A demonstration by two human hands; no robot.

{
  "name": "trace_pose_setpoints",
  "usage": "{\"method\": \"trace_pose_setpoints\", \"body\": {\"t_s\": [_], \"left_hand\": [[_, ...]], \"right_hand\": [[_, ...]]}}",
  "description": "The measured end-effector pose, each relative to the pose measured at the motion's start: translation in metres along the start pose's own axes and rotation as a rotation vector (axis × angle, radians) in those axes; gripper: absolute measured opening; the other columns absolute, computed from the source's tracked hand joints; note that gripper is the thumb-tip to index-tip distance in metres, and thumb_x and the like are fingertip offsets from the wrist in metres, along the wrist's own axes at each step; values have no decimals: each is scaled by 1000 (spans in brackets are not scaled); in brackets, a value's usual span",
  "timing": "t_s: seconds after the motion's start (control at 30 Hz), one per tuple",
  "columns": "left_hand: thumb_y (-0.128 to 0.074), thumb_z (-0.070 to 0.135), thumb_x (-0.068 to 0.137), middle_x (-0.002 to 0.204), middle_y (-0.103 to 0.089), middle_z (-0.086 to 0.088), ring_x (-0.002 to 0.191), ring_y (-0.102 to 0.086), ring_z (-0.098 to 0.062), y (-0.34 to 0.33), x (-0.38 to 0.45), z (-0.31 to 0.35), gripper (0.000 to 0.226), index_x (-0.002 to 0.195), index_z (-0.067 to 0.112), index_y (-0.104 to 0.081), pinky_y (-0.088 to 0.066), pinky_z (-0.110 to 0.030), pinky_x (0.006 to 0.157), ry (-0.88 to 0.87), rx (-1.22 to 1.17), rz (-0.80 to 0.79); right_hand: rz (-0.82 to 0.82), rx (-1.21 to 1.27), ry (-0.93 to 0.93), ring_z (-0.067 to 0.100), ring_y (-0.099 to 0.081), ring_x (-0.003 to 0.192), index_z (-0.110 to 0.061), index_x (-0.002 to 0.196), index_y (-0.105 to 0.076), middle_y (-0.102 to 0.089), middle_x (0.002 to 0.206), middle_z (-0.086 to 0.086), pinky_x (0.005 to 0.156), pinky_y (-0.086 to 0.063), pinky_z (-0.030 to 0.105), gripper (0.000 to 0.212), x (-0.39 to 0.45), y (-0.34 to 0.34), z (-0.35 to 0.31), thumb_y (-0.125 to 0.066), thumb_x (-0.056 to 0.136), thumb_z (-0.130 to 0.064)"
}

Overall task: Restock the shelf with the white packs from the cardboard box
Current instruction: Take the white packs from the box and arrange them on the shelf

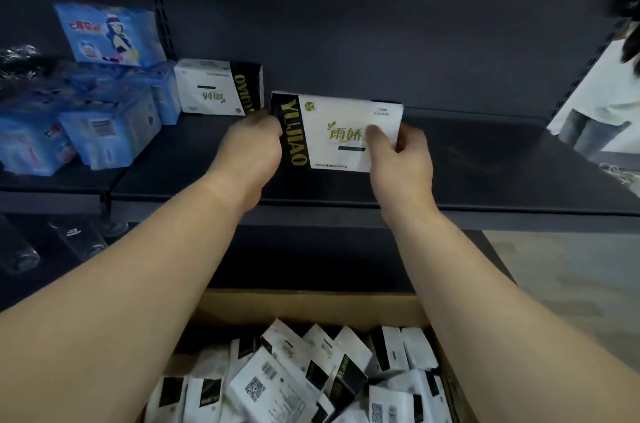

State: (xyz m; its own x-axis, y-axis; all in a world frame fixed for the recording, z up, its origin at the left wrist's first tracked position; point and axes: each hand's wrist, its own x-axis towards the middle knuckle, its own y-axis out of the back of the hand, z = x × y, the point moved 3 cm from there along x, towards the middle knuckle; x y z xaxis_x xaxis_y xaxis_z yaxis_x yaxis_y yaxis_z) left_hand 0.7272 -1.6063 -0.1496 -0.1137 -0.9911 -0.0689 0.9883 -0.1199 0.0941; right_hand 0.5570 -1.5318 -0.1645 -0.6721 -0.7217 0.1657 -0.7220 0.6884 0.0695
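Cardboard box (304, 306), both hands (254, 148) gripping white pack (341, 133)

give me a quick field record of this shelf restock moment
held item: white pack with a black YUJIAO band, upright over the shelf
left hand: grips the pack's black end
right hand: pinches the pack's white end
already shelved: one matching pack, print upside down
neighbours: blue packs to its left
supply: cardboard box below, full of white packs
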Motion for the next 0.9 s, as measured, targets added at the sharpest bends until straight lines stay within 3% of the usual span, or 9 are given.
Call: {"method": "trace_pose_setpoints", "body": {"t_s": [0.1,0.2,0.27,0.37,0.43,0.53,0.6,0.77,0.9], "left_hand": [[-44,19,100,90,-60,8,85,-57,-8,-9,25,-4,21,103,24,-63,-50,-28,80,-15,12,39],[-40,21,100,98,-65,6,91,-60,-10,-16,52,-9,27,106,25,-66,-50,-30,87,-9,31,52],[-41,25,99,106,-66,6,96,-61,-11,-17,66,-12,31,122,25,-63,-52,-29,87,-4,59,67],[-44,22,99,90,-63,11,82,-59,-7,-18,81,-13,25,115,25,-63,-50,-26,75,-17,53,112],[-44,19,100,87,-62,13,78,-57,-5,-20,89,-12,24,112,29,-63,-50,-26,75,-37,51,119],[-46,19,100,87,-62,12,73,-55,-3,-21,102,-13,33,129,28,-58,-51,-25,73,-56,51,136],[-45,20,100,84,-62,11,70,-56,-4,-22,109,-14,33,128,26,-61,-49,-24,67,-73,79,138],[-44,14,98,84,-64,5,72,-57,-11,-24,125,-19,31,118,24,-67,-46,-22,61,-100,102,125],[-45,12,98,104,-66,2,83,-59,-11,-29,135,-23,36,126,26,-63,-45,-18,60,-118,138,137]], "right_hand": [[-10,-26,3,2,-64,87,-21,117,-57,-66,97,-15,73,-51,23,27,28,-12,13,-61,93,-34],[-27,-39,-12,6,-64,91,-21,117,-56,-66,100,-13,79,-53,27,28,53,-24,26,-62,94,-35],[-39,-31,-22,4,-64,91,-19,118,-56,-66,101,-12,77,-51,24,28,66,-32,31,-62,94,-33],[-57,-16,-37,2,-63,89,-18,117,-55,-66,102,-11,70,-48,19,27,81,-41,35,-62,95,-31],[-73,-15,-46,1,-63,88,-18,117,-55,-66,102,-11,66,-47,17,27,89,-46,38,-62,95,-31],[-84,-39,-46,0,-64,84,-17,117,-57,-68,99,-11,62,-47,14,27,101,-54,41,-60,94,-31],[-87,-49,-48,1,-64,84,-18,115,-58,-68,98,-11,63,-48,17,25,108,-58,42,-60,94,-31],[-90,-60,-76,-1,-61,81,-21,112,-55,-64,95,-14,58,-45,16,20,121,-66,52,-59,94,-30],[-76,-85,-82,0,-61,81,-20,118,-56,-64,97,-13,57,-45,17,27,131,-71,59,-60,93,-30]]}}
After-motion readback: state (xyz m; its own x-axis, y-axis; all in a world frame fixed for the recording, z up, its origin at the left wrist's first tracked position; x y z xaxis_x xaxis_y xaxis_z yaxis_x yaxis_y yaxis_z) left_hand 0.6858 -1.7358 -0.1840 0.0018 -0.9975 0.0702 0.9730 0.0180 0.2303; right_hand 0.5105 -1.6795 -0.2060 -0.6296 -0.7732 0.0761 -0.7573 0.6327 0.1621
